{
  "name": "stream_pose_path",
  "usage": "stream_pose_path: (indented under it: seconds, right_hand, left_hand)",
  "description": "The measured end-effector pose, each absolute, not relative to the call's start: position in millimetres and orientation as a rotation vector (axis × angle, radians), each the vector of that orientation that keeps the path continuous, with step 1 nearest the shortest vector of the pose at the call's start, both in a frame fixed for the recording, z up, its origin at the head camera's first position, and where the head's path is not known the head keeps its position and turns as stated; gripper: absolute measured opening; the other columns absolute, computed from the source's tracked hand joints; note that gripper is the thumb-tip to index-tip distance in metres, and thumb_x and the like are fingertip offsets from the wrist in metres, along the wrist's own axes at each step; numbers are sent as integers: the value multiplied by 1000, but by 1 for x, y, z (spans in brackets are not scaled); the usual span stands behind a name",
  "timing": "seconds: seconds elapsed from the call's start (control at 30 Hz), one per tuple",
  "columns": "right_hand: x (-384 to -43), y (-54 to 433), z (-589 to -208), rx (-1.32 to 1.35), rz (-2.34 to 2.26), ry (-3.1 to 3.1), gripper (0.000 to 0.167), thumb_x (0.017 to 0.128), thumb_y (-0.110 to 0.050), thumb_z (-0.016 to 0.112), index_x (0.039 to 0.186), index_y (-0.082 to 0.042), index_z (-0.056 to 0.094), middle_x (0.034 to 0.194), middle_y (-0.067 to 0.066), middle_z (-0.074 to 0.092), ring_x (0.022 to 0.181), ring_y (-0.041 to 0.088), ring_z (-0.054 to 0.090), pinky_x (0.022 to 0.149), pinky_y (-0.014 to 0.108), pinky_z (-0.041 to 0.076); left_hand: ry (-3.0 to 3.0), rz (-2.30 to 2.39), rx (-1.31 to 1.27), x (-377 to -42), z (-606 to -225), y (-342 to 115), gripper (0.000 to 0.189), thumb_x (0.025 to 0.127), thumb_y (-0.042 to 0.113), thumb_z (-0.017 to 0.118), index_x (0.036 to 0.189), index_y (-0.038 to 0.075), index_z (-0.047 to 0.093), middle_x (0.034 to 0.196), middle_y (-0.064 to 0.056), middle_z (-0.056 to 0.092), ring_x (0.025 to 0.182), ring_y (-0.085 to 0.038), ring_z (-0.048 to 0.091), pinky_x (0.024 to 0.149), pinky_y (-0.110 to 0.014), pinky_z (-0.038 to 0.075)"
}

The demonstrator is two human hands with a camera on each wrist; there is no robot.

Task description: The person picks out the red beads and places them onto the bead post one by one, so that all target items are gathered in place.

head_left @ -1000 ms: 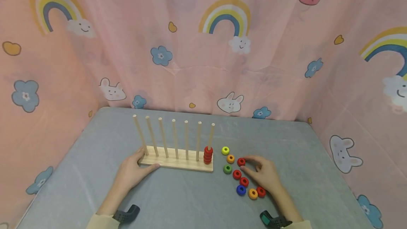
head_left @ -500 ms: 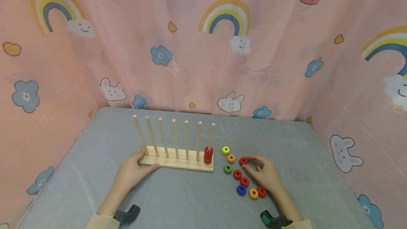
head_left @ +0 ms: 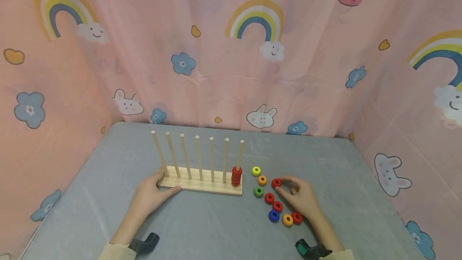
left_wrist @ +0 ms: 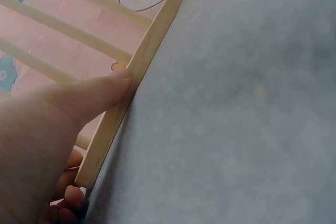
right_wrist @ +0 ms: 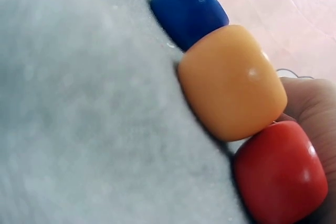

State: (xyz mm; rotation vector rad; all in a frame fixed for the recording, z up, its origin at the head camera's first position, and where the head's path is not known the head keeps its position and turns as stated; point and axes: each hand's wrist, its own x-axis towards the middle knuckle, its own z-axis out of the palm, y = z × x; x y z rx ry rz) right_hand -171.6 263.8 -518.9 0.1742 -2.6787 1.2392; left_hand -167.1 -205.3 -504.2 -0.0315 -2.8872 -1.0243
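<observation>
A wooden peg rack (head_left: pixel 202 186) stands on the table, with a row of several upright dowels on a flat base. Red beads (head_left: pixel 236 176) are stacked on its rightmost peg; the other pegs are bare. My left hand (head_left: pixel 148 196) grips the base's left end. In the left wrist view, its thumb (left_wrist: pixel 100 95) lies along the front edge and its fingers (left_wrist: pixel 71 200) curl at the end. Right of the rack, my right hand (head_left: pixel 301 198) pinches a red bead (head_left: pixel 276 183) between thumb and index finger. That bead is hidden in the right wrist view.
Loose beads lie about the right hand: yellow (head_left: pixel 256 171), green (head_left: pixel 258 192), blue (head_left: pixel 274 216), two orange and several red. An orange bead (right_wrist: pixel 233 85) and a red bead (right_wrist: pixel 281 174) loom close in the right wrist view. A patterned pink curtain (head_left: pixel 216 83) surrounds the grey table (head_left: pixel 216 228).
Between one second and half a second ago, the pinched red bead shifted slightly right and away with the right fingertips. Since then it has stayed put. The left hand and rack have not moved.
</observation>
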Motion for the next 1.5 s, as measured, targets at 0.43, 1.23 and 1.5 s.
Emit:
stream_pose_path:
  seconds: [0.43,1.23,1.5]
  right_hand:
    - [-170,264,-516,176,1270,-2682,27,89,-20,88,113,-10,80,68,-3,65,40,-3,20,39,20,24]
    - [-164,261,-489,176,1295,-2675,29,92,-18,85,119,-10,77,53,-9,40,41,1,25,41,20,24]
    - [-161,262,-472,197,1273,-2637,25,93,-17,85,117,-12,78,51,-11,27,42,2,21,40,21,23]
  left_hand:
    - [-2887,-1026,-23,-166,-502,-205,104,86,64,82,156,-5,47,163,-22,44,148,-49,44,117,-66,40]
    - [-2902,-1003,-40,-165,-504,-205,101,88,61,81,156,-5,47,162,-22,45,147,-49,45,117,-65,41]
    - [-2892,-1018,-36,-166,-503,-205,100,88,59,82,156,-4,47,162,-22,45,147,-49,45,117,-65,41]
